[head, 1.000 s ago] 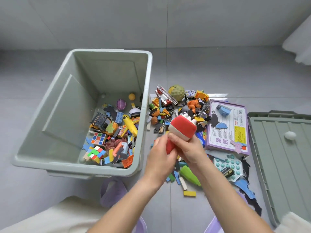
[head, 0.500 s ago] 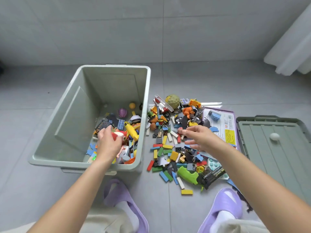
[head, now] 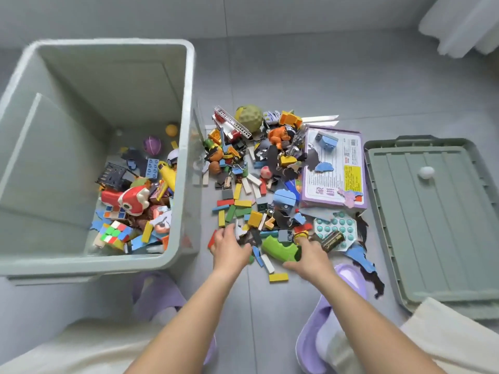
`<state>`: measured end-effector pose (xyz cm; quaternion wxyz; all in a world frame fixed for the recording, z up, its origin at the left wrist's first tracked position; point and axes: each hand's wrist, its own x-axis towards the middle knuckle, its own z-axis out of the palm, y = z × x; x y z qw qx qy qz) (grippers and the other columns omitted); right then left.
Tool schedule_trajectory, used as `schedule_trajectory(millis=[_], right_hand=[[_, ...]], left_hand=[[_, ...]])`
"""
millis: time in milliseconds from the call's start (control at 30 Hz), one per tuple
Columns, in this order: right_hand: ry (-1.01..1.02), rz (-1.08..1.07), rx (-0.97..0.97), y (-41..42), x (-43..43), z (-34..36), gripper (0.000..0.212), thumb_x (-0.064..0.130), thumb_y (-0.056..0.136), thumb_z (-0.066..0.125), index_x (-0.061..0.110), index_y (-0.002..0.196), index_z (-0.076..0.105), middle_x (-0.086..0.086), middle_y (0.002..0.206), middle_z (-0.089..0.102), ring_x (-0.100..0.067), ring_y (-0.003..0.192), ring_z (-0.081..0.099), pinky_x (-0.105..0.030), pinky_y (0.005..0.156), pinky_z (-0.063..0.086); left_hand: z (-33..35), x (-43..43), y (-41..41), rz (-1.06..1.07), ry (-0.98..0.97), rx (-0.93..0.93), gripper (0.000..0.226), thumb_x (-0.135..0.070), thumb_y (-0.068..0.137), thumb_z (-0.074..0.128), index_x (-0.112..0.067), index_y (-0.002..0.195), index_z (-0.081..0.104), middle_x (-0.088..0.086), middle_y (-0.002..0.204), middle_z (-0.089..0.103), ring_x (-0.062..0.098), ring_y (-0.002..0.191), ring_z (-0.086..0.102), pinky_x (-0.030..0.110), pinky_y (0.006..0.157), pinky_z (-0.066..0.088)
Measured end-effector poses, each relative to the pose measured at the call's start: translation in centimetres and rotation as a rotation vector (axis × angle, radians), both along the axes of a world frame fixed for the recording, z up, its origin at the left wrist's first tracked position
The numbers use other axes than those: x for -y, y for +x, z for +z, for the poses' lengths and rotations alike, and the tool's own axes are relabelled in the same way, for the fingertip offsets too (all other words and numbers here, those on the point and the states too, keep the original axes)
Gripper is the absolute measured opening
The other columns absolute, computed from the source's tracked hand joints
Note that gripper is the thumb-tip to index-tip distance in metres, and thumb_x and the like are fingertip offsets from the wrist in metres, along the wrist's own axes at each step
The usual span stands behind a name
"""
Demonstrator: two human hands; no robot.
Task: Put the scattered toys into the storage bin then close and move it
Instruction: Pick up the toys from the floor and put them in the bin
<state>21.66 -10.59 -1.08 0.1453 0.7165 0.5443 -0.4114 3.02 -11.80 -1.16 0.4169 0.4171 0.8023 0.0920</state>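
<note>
The grey-green storage bin (head: pixel 189 103) stands open on the left, with a red fish-like toy (head: pixel 127 199), a colour cube (head: pixel 114 233) and other toys inside. To its right, scattered toys and coloured blocks (head: pixel 243 203) cover the floor. My left hand (head: pixel 229 248) lies on small blocks at the pile's near edge, fingers spread and holding nothing. My right hand (head: pixel 307 256) grips the right end of a green curved toy (head: pixel 280 248), thumb under it. The bin's lid (head: pixel 432 225) lies flat on the right.
A purple flat box (head: pixel 334 168) lies between the pile and the lid. Below it are a teal bubble board (head: pixel 337 229) and a dark cylinder (head: pixel 330 240). A small white ball (head: pixel 426 172) sits on the lid. My purple slippers (head: pixel 348 279) stand near the pile. A white curtain (head: pixel 459 22) hangs at the top right.
The red toy passed from both hands into the bin and lies there now. My left hand came out of the bin to the pile's near edge. My right hand dropped onto the green toy.
</note>
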Motion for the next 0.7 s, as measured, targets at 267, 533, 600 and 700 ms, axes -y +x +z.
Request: schedule_trajectory(millis=[267,533,600,700], right_hand=[[0.098,0.257,0.085,-4.4,1.8,-6.2,0.100,0.059,0.069,0.071,0.039,0.147,0.011,-0.008,0.155,0.011,-0.030,0.142,0.009,-0.048,0.103,0.036],[0.109,0.601,0.289,-4.9,0.2,-9.5,0.098,0.064,0.074,0.063,0.046,0.145,-0.002,-0.006,0.156,0.006,-0.041,0.133,0.019,-0.044,0.088,0.040],[0.188,0.617,0.289,-4.6,-0.8,-9.7,0.083,0.058,0.077,0.065,0.044,0.143,0.016,-0.006,0.148,0.024,-0.037,0.121,0.034,-0.036,0.071,0.043],[0.258,0.675,0.298,-4.0,-2.3,-9.2,0.063,0.033,0.085,0.064,0.035,0.138,0.030,-0.006,0.131,0.040,-0.039,0.109,0.045,-0.031,0.053,0.036]], left_hand=[[-8.2,0.1,-3.3,-0.463,-0.088,-0.222,0.081,-0.038,0.077,0.067,-0.038,0.144,0.023,0.004,0.156,0.013,0.031,0.142,0.009,0.049,0.109,0.031],[-10.7,-1.2,-2.4,-0.860,-0.101,-0.475,0.100,-0.056,0.073,0.065,-0.049,0.143,-0.005,0.004,0.157,0.000,0.044,0.139,0.005,0.062,0.101,0.029],[-10.7,-2.1,-2.2,-0.917,-0.060,-0.524,0.097,-0.057,0.073,0.065,-0.049,0.144,-0.001,0.007,0.154,0.008,0.044,0.134,0.016,0.060,0.100,0.030],[-10.5,-2.7,-2.4,-0.999,0.024,-0.554,0.067,-0.043,0.090,0.051,-0.045,0.145,0.012,0.010,0.152,0.018,0.042,0.124,0.031,0.053,0.098,0.033]])
